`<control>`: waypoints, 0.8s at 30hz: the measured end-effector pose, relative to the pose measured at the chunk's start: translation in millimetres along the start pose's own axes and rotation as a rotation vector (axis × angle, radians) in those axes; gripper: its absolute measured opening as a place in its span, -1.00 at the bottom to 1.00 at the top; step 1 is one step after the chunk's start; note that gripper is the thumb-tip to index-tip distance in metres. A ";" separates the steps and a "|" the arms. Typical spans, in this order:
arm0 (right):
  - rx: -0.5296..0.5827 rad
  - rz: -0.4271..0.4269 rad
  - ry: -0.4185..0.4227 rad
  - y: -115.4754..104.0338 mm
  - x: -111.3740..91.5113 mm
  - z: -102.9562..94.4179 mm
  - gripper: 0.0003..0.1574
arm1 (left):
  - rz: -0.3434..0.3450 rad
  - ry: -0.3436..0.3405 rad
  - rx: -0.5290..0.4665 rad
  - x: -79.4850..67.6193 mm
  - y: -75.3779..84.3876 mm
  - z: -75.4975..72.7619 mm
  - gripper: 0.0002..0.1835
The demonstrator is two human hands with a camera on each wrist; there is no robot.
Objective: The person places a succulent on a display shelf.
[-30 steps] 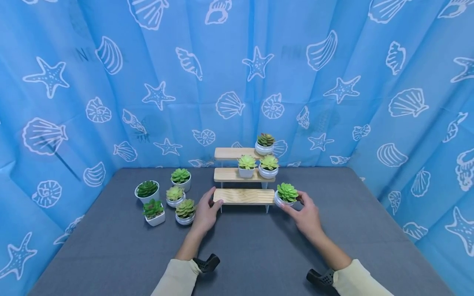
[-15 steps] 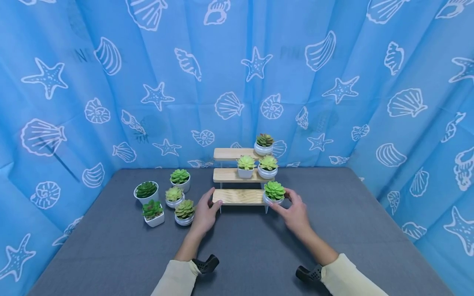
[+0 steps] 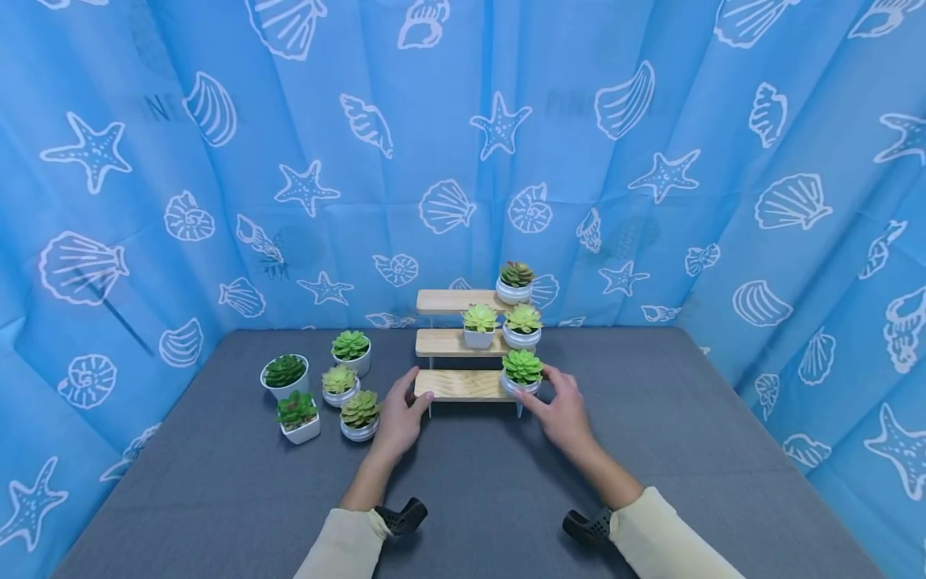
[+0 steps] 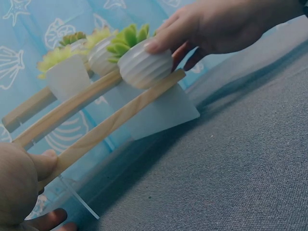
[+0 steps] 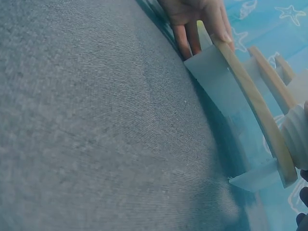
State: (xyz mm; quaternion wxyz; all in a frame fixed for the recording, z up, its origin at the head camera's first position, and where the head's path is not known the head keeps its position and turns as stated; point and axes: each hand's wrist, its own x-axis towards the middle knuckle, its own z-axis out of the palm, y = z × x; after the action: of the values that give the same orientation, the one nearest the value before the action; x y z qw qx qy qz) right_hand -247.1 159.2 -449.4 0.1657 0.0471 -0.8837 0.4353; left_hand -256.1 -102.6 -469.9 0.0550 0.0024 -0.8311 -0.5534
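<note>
A three-tier wooden plant stand (image 3: 459, 384) with pale legs stands at the back of the table. My left hand (image 3: 398, 414) grips the left end of its lowest tier, the thumb on the front edge in the left wrist view. My right hand (image 3: 566, 414) holds a bright green succulent (image 3: 522, 367) by its ribbed white pot (image 4: 147, 67), at the right end of that lowest tier. On the middle tier are two light green succulents, one in a square pot (image 3: 479, 336) and one in a round pot (image 3: 522, 338). A reddish-green succulent (image 3: 516, 275) sits on the top tier's right end.
Left of my left hand, several potted succulents stand grouped on the grey tablecloth (image 3: 477, 498), among them a yellowish-green one (image 3: 359, 410) close to that hand and a dark green one (image 3: 285, 371). A blue seashell curtain (image 3: 448, 121) hangs behind the table.
My right hand has moved left with the bright green succulent, from beside the lowest tier's right end to over that end. My left hand has stayed on the stand.
</note>
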 end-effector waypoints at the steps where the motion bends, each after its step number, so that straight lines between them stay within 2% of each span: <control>1: -0.003 -0.003 0.002 -0.1 0.5 0.4 -0.22 | -0.001 0.000 0.000 0.0 0.3 0.0 -0.40; 14: 0.010 0.037 0.001 2.1 5.1 4.9 -0.24 | -0.004 0.006 0.000 0.9 0.3 0.2 -0.40; 24: 0.033 0.024 -0.013 6.0 4.6 6.1 -0.18 | -0.008 0.005 -0.003 -0.4 1.5 0.1 -0.40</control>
State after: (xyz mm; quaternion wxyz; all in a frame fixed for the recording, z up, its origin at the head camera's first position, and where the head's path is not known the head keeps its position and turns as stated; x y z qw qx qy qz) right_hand -254.3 158.4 -455.8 0.1541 0.0419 -0.8778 0.4516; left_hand -255.7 -102.0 -468.6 0.0549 0.0072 -0.8300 -0.5550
